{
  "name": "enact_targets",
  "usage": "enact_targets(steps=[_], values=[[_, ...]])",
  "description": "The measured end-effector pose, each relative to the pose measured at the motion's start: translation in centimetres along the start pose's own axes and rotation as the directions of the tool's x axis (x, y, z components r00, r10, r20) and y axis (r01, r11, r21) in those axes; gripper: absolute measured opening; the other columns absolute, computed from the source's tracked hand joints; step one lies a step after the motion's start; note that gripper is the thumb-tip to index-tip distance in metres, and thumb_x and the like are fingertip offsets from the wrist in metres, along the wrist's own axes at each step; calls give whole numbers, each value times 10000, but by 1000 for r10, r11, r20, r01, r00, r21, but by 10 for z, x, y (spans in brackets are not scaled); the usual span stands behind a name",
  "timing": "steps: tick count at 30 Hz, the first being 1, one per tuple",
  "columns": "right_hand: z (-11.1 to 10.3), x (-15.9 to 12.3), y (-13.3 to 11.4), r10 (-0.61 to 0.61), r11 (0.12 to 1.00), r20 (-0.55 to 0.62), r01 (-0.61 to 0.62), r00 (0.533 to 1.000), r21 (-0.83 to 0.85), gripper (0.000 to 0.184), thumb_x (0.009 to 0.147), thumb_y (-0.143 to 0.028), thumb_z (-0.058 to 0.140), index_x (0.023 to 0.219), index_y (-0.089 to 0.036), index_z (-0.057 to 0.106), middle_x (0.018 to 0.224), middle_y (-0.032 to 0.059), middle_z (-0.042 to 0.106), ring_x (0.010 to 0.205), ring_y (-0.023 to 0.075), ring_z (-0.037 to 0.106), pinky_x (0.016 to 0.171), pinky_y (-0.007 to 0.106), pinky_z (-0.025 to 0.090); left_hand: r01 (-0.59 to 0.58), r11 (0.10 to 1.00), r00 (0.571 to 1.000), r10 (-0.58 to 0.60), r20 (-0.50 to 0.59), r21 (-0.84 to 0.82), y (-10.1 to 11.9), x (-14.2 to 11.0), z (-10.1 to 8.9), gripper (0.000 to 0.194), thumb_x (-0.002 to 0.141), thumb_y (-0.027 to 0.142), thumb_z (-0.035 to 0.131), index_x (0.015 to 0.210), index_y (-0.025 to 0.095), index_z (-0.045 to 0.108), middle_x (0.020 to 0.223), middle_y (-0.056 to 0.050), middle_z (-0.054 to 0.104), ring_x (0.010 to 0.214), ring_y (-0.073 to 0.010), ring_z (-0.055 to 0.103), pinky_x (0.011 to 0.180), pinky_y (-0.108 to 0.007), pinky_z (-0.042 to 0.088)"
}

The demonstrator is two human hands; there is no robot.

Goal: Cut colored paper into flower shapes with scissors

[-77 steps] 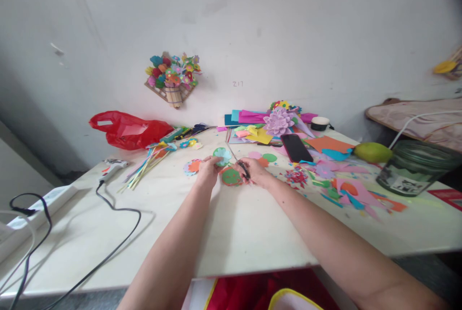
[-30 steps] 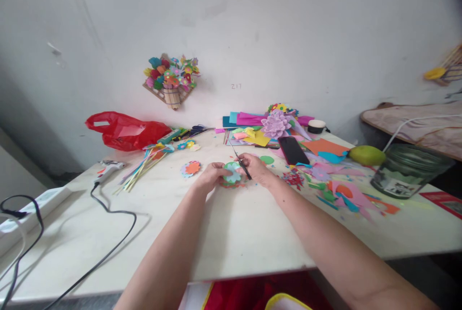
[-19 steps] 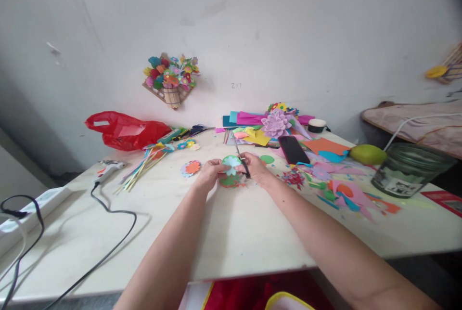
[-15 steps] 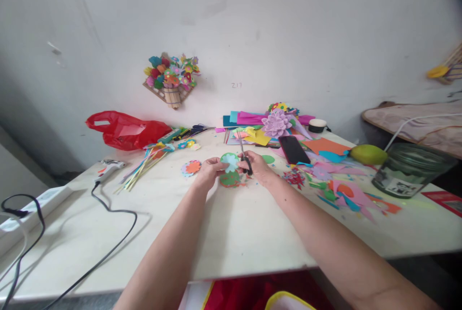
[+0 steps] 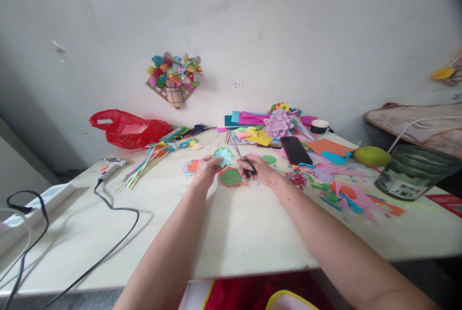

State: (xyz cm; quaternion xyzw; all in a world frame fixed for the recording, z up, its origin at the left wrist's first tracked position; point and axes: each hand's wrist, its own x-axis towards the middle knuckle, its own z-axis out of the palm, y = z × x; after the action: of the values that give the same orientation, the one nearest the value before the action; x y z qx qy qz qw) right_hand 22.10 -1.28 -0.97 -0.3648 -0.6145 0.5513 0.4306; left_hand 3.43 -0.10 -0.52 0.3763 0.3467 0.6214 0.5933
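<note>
Between the thumb and fingers of my left hand (image 5: 207, 168) is a light blue flower cutout (image 5: 224, 156) laid over a green circle (image 5: 218, 151). My right hand (image 5: 258, 168) is closed on the black handles of a pair of scissors (image 5: 249, 166), whose blades point up and away, apart from the cutout. Below and between my hands, a green disc with an orange edge (image 5: 231, 178) lies on the table among small scraps. Left of my left hand is an orange flower on a scalloped lilac piece (image 5: 190, 168). A plain green oval (image 5: 269, 159) lies beyond my right hand.
A glue gun (image 5: 111, 169) and its cable lie left, near a power strip (image 5: 39, 204), paper strips (image 5: 139, 168) and a red bag (image 5: 132, 129). To the right are a phone (image 5: 296, 150), coloured scraps (image 5: 353, 194), a green jar (image 5: 411, 173) and a lilac flower (image 5: 278, 123).
My left hand has tilted the blue flower and green circle left and up, away from the scissors. The scissors' blades have swung slightly left. The view has shifted slightly.
</note>
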Motion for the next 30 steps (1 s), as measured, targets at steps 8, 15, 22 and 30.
enact_targets(steps=[8, 15, 22, 30], values=[[6, -6, -6, 43, 999, 88, -40, 995, -37, 384, 735, -517, 648, 750, -153, 527, 600, 0, 625, 439, 93, 577, 332, 169, 360, -33, 996, 998, 28, -63, -80, 2, 0, 1, 269, 503, 94, 732, 514, 160, 471, 585, -15, 623, 579, -137, 618, 691, -308, 524], [15, -6, -4, 67, 997, 67, -65, 995, -44, 335, 776, -475, 624, 770, -162, 506, 600, 1, 625, 460, 111, 597, 326, 172, 385, -79, 991, 992, 67, -110, -112, 0, -1, 4, 291, 490, 108, 752, 517, 156, 466, 578, -19, 634, 570, -140, 628, 722, -339, 534], [23, -4, 3, 52, 997, 23, -50, 998, -60, 322, 773, -468, 628, 794, -168, 514, 596, -10, 604, 462, 119, 590, 318, 179, 383, -115, 985, 986, 97, -135, -129, -7, 1, 8, 307, 470, 155, 772, 563, 160, 480, 550, -12, 632, 549, -146, 631, 694, -339, 541], [30, -5, 2, 38, 995, -9, -38, 999, -87, 356, 807, -519, 577, 793, -168, 518, 586, 1, 603, 483, 123, 584, 365, 196, 417, -117, 987, 982, 98, -161, -114, -11, -1, 14, 295, 511, 168, 768, 587, 163, 484, 522, 0, 614, 505, -131, 615, 633, -283, 524]])
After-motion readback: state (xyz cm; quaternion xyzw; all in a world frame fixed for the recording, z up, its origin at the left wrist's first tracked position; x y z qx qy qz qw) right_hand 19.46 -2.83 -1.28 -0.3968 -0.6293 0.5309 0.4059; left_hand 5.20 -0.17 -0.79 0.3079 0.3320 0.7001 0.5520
